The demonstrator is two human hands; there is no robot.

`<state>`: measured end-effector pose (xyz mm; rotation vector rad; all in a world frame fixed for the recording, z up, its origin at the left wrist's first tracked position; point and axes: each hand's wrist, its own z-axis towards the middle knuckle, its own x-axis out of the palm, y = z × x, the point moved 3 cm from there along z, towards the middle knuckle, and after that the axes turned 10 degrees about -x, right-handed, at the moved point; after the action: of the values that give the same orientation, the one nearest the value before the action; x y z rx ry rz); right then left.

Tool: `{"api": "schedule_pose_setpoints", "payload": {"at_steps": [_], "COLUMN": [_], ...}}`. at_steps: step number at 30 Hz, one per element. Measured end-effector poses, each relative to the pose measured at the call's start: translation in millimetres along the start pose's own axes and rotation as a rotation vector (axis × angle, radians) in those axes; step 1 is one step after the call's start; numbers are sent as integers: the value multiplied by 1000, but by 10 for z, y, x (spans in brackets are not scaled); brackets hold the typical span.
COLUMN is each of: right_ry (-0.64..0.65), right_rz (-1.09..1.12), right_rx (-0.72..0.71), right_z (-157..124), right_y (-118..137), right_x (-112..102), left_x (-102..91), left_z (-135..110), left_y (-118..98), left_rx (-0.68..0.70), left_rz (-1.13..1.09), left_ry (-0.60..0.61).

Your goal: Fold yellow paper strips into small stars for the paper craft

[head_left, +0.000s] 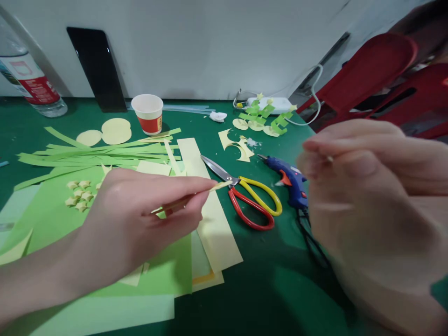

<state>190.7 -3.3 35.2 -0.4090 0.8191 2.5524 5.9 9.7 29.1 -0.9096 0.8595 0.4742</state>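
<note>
My left hand (150, 200) is closed in a pinch on a thin pale-yellow paper strip (221, 185), whose tip sticks out past the fingertips toward the scissors. The strip's other part runs under my fingers. At the right, my right hand (371, 200) is raised close to the camera with thumb and fingers pressed together. A tiny pale bit shows between them, too small to name. Scissors (229, 181) with one red and one yellow handle lie between the hands. Several small folded paper stars (81, 196) sit on green paper left of my left hand.
Green paper strips (105, 154), a paper cup (147, 114), a phone (98, 70) and a bottle (38, 86) stand or lie at the back left. A blue glue gun (292, 182) lies by my right hand. Green paper plants (261, 111) stand near a power strip (280, 105).
</note>
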Motion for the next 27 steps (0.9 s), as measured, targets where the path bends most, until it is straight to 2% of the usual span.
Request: {"api": "schedule_pose_setpoints", "payload": {"at_steps": [2, 3, 6, 11, 14, 20, 24, 27], "right_ry": [-225, -290, -333, -393, -320, -52, -2, -5], "right_rz": [134, 183, 226, 90, -112, -310, -522, -671], "right_rx": [90, 99, 66, 82, 158, 328, 420, 510], "right_z": [23, 42, 122, 204, 225, 210, 144, 97], "right_y": [-108, -168, -353, -695, -952, -1459, -1685, -1824], "right_x": [-57, -79, -144, -294, -364, -406, -430, -527], "left_x": [-3, -8, -21, -24, -6, 35, 24, 2], "left_z": [8, 13, 38, 77, 81, 108, 141, 157], "left_y": [7, 9, 14, 40, 71, 130, 169, 222], "left_rx": [-13, -21, -47, -133, -172, -144, -80, -69], "left_rz": [-6, -12, -51, -181, -200, -184, -138, -90], "left_ry": [1, 2, 16, 40, 24, 1, -13, -58]}}
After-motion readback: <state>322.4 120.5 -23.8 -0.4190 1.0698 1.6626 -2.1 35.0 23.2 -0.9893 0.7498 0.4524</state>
